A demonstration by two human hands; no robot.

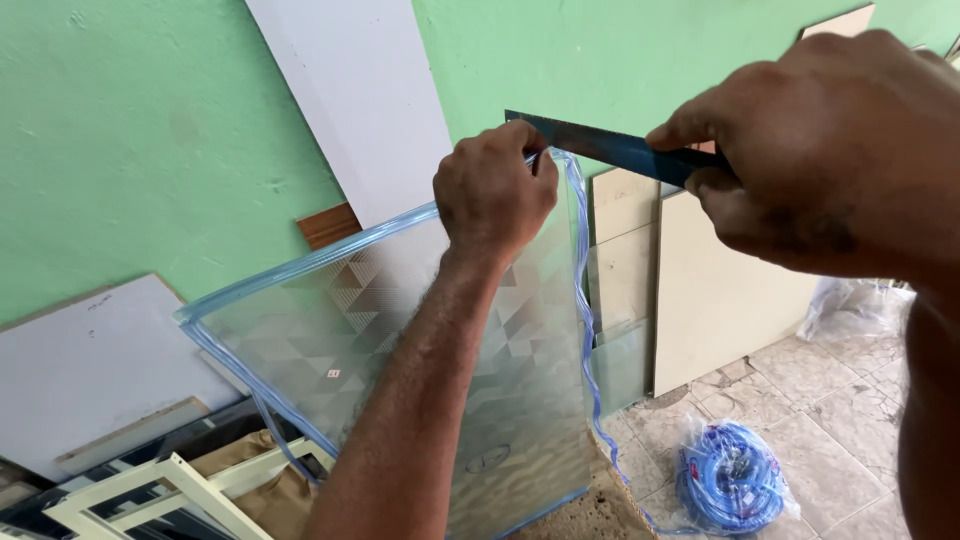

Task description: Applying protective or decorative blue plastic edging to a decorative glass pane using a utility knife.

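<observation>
A patterned frosted glass pane [330,330] stands tilted in front of me, with a clear bluish rubber gasket strip [583,290] running round its edges. My left hand [495,190] grips the pane's top right corner, pinching the strip there. My right hand [830,150] holds a flat dark blue blade [600,145] whose tip reaches that same corner beside my left fingers. The loose end of the strip hangs down the pane's right edge toward the floor.
Green wall behind, with white and beige boards [715,290] leaning on it. A bagged coil of blue strip [730,475] lies on the tiled floor [850,420]. Cream frame pieces [160,490] and panels are stacked at lower left. A clear plastic bag [850,310] sits at right.
</observation>
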